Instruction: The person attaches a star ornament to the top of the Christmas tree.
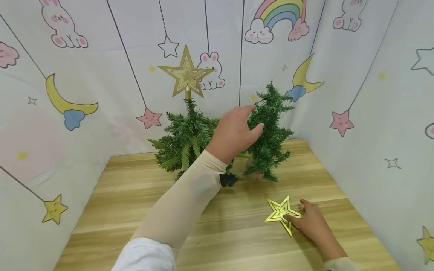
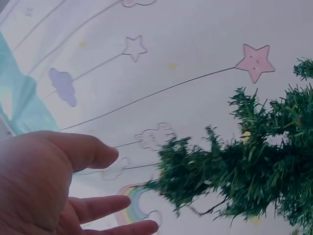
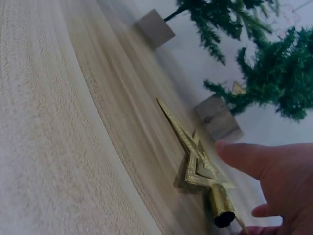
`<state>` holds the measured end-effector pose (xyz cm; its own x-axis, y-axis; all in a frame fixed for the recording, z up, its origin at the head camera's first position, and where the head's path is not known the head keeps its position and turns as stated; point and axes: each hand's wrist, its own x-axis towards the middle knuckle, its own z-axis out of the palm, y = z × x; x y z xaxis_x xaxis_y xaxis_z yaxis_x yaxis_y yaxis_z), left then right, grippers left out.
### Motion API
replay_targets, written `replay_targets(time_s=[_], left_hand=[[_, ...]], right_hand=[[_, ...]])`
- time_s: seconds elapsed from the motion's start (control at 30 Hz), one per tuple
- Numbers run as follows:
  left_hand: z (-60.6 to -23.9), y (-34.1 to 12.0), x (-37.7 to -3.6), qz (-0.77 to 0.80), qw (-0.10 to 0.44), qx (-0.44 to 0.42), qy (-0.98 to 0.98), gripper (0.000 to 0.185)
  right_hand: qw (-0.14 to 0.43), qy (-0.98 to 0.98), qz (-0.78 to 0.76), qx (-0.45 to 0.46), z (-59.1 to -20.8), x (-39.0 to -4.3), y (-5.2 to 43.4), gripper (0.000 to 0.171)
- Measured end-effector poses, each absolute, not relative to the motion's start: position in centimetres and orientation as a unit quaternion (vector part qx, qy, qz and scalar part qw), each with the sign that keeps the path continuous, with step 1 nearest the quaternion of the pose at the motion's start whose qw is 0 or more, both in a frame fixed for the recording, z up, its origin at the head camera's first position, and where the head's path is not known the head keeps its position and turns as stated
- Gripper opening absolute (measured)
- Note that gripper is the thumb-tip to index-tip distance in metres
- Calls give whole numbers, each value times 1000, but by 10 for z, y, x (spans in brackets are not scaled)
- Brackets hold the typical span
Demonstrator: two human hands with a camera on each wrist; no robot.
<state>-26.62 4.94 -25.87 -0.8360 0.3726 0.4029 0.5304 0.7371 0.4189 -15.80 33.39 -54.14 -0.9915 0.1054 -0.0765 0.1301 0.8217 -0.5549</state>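
Light was bright, even and diffuse, casting only faint shadows on the surface (image 1: 135, 210). The head view bowed at its edges. Both wrist views were soft, the right one smeared along the wood grain.

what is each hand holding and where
Nothing is gripped: the left hand reaches open toward the bare tree; the right hand's fingers rest on the gold star lying on the table.
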Motion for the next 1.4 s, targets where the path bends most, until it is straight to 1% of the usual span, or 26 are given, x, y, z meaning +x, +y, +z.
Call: replay_targets(time_s=[0.07, 0.13, 0.23, 0.3, 0.37, 0.5, 0.57, 0.7, 0.8, 0.87, 0.97, 1.07, 1.13, 1.27, 1.33, 1.4], left_hand=[[-254, 63, -279, -270, 131, -240, -923, 58], [-251, 74, -290, -278, 122, -240, -922, 58], [-247, 86, -303, -287, 117, -240, -920, 53], [-246, 90, -309, -290, 117, -241, -919, 47], [-245, 94, -312, -290, 117, -242, -919, 39], [-244, 94, -315, -295, 119, -246, -915, 24], [-246, 94, -316, -295, 123, -244, -915, 21], [-250, 96, -319, -296, 136, -241, -914, 30], [-253, 98, -322, -296, 136, -242, -914, 37], [-254, 99, -322, -293, 138, -245, -914, 40], [-255, 98, -323, -292, 138, -251, -912, 42], [-256, 96, -323, -298, 140, -255, -909, 42], [-257, 95, -323, -300, 144, -255, -908, 41], [-258, 96, -322, -292, 151, -258, -908, 42], [-259, 97, -322, -288, 151, -262, -909, 43], [-260, 98, -321, -288, 149, -264, -908, 44]], right_hand=[[23, 956, -287, 63, -542, -159, 333, 109], [22, 956, -286, 66, -542, -158, 332, 106], [18, 957, -283, 62, -542, -158, 329, 91], [21, 956, -286, 63, -541, -158, 328, 80], [31, 954, -292, 67, -540, -159, 326, 73], [57, 948, -303, 79, -537, -162, 322, 70], [65, 947, -304, 79, -536, -163, 321, 68], [87, 933, -344, 61, -535, -166, 325, 36], [109, 905, -410, 37, -527, -170, 336, 27], [103, 884, -455, 23, -512, -172, 345, 23], [64, 867, -494, 19, -475, -178, 361, 23], [-6, 866, -501, 0, -422, -186, 372, 28], [-54, 853, -519, -28, -383, -193, 376, 26], [-164, 797, -578, -69, -310, -208, 368, 14], [-206, 762, -609, -81, -279, -216, 358, 10], [-236, 721, -645, -98, -252, -224, 344, 14]])
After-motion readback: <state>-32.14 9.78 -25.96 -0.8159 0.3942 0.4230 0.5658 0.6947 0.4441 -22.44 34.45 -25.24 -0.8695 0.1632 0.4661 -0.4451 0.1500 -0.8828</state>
